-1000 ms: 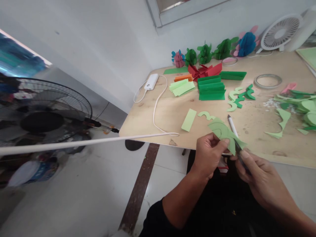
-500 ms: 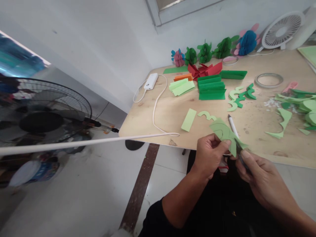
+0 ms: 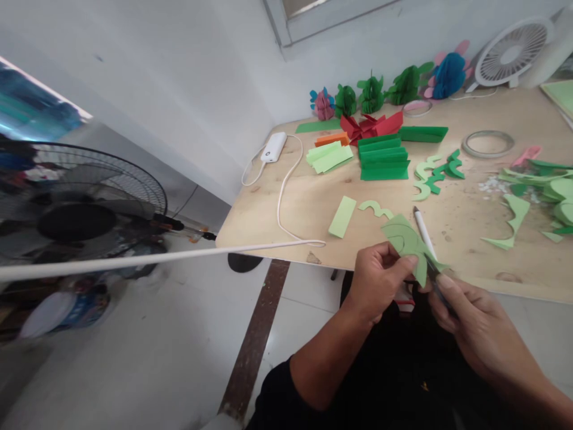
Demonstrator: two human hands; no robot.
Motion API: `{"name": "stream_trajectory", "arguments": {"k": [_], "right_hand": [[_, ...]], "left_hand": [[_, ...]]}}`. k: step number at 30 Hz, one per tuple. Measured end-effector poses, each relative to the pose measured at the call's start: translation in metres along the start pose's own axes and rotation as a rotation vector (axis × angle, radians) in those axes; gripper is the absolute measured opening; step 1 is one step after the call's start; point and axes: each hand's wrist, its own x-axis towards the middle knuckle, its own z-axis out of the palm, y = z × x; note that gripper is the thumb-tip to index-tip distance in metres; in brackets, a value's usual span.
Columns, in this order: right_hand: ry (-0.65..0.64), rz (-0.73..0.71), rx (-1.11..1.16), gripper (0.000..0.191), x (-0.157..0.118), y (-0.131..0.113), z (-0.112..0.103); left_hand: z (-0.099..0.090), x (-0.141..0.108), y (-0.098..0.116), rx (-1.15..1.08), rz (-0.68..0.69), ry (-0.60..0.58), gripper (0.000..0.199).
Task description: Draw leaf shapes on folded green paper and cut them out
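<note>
Between thumb and fingers, my left hand (image 3: 380, 278) pinches a light green piece of paper (image 3: 405, 239) marked with a curved drawn line. My right hand (image 3: 468, 304) is wrapped round a pair of scissors (image 3: 432, 270), whose dark blades lie at the paper's right side; a partly cut strip sticks out beyond them. Most of the handles are hidden by the fingers. Just behind the paper lies a white pen (image 3: 424, 232). To its left are a wavy light green cutout (image 3: 375, 208) and a light green paper rectangle (image 3: 342, 217).
On the wooden table (image 3: 250, 221) lie folded green papers (image 3: 384, 158), red paper (image 3: 371, 126), tape rolls (image 3: 487, 144) and green scraps (image 3: 555, 191). Paper honeycomb figures (image 3: 405, 85) and a small white fan (image 3: 511, 55) stand along the wall. A white cable (image 3: 179, 255) crosses the left side.
The paper and scissors have shifted very slightly, with the blades a little further up along the cut. Both hands keep their hold; the things on the table stay put.
</note>
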Motion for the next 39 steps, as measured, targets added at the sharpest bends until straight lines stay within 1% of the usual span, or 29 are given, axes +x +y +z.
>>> {"name": "stream_trajectory", "arguments": {"k": [6, 12, 17, 21, 27, 30, 33, 39], "right_hand": [[0.000, 0.033, -0.024, 0.051, 0.000, -0.005, -0.001], [-0.005, 0.022, -0.066, 0.051, 0.001, -0.005, -0.003], [0.009, 0.046, -0.053, 0.053, 0.001, -0.003, -0.002], [0.012, 0.060, -0.045, 0.055, 0.001, -0.005, -0.001], [0.002, 0.041, -0.063, 0.055, 0.001, -0.007, -0.001], [-0.021, 0.035, -0.054, 0.052, 0.002, -0.003, -0.004], [-0.035, 0.049, -0.035, 0.049, 0.005, 0.002, -0.007], [-0.055, 0.075, -0.044, 0.053, 0.006, -0.001, -0.007]], "left_hand": [[-0.007, 0.004, 0.002, 0.085, -0.040, -0.015, 0.028], [-0.011, 0.005, 0.005, 0.113, -0.028, -0.056, 0.029], [-0.012, 0.004, 0.011, 0.146, -0.013, -0.072, 0.031], [-0.012, 0.005, 0.012, 0.156, -0.036, -0.084, 0.035], [-0.014, 0.009, 0.014, 0.201, -0.027, -0.109, 0.039], [-0.014, 0.010, 0.017, 0.204, -0.046, -0.139, 0.039], [-0.013, 0.011, 0.020, 0.197, -0.072, -0.145, 0.039], [-0.013, 0.014, 0.023, 0.204, -0.107, -0.161, 0.043]]}}
